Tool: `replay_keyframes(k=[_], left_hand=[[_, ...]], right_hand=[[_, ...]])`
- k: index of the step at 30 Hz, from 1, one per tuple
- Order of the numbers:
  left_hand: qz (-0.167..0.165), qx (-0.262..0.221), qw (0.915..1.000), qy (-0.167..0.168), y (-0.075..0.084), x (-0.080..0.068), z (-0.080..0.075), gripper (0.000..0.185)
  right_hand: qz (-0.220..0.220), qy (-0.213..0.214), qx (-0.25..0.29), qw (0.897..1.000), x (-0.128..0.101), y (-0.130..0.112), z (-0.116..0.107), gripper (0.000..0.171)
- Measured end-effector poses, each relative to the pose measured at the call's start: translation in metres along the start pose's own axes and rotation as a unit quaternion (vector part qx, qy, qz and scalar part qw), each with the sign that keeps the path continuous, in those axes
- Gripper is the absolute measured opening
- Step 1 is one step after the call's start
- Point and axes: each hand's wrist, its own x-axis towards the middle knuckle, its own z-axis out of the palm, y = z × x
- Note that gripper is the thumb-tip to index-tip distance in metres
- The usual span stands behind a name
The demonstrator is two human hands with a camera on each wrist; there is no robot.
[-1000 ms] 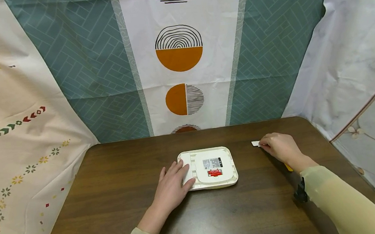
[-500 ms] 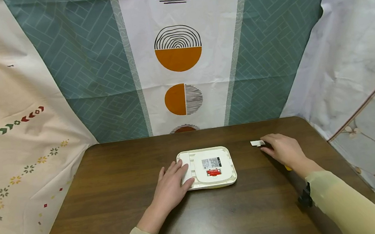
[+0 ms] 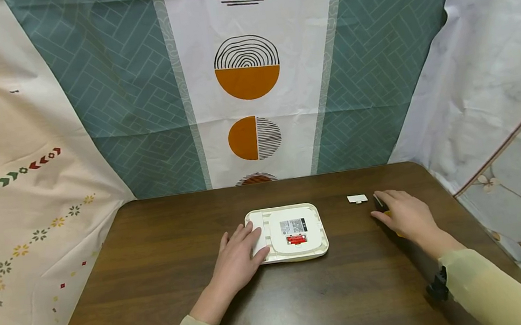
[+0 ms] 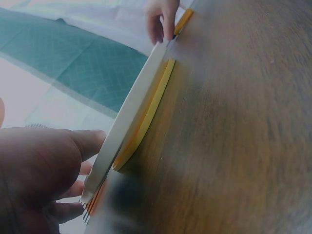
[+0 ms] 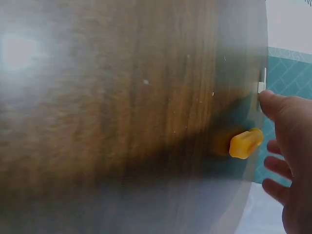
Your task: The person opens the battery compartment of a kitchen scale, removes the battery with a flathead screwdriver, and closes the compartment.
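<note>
A white, rounded flat device (image 3: pixel 279 258) lies back side up on the table, with a label and red batteries in its uncovered compartment. My left hand (image 3: pixel 237 260) rests with spread fingers on its left end; the left wrist view shows the device's edge (image 4: pixel 124 112) beside the thumb, over a yellow lower part (image 4: pixel 148 117). To the right lies a small white battery cover (image 3: pixel 357 199). My right hand (image 3: pixel 406 215) hovers loosely around a yellow-handled tool with a black part (image 3: pixel 380 203). In the right wrist view, its yellow handle (image 5: pixel 245 144) lies apart from the visible fingers.
The brown wooden table (image 3: pixel 158 283) ends at a patterned cloth (image 3: pixel 256 130) hanging along the back. More cloth hangs on the left (image 3: pixel 27 213) and right (image 3: pixel 492 101). The battery cover sits between the device and the tool.
My right hand has let go of the battery cover, leaving it on the table, and has moved right to the yellow-handled tool. My left hand stays on the device.
</note>
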Motion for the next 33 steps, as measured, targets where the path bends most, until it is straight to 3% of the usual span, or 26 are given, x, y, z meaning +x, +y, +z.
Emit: replay_keyframes(k=[15,33], left_hand=[[-0.001,-0.001,1.0000,-0.008,0.001,0.000,-0.001,0.059],[-0.003,-0.003,1.0000,-0.005,0.000,0.000,-0.001,0.058]], right_hand=[[0.035,-0.009,-0.007,0.999,-0.018,-0.009,-0.009,0.064],[0.059,0.002,-0.018,0.998,-0.026,-0.005,-0.002,0.040]])
